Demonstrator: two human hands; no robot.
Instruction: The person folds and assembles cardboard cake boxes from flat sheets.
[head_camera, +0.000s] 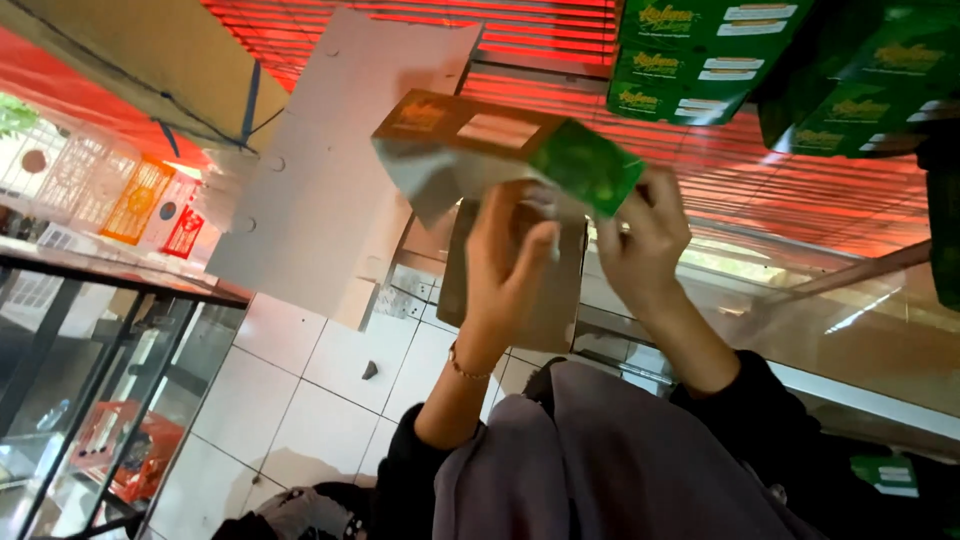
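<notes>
Here, line by line:
Carton: a flat, partly folded green and brown carton (505, 150) is held up in the middle of the view, with a silvery inner flap hanging at its left end and its green end pointing right.
Left hand: the left hand (510, 260) reaches up from below, fingers curled around the carton's underside and lower flaps, so it grips the carton; a thin bracelet sits on its wrist.
Right hand: the right hand (645, 240) pinches the green right end of the carton, thumb and fingers closed on the edge.
Sleeves: both forearms come out of dark sleeves (760, 420), with grey cloth (590, 460) bunched between them at the near edge.
White board: a large pale cardboard sheet (335, 160) stands just left of and behind the carton.
Green boxes: stacked green boxes (700, 50) sit at the far right, well apart from the hands.
Crates: white and orange plastic crates (110, 190) lie far left, above a glass-fronted counter (110, 330).
Floor: white tiles (300, 380) show below the board.
Background: red slatted blinds (540, 40) fill the far side.
</notes>
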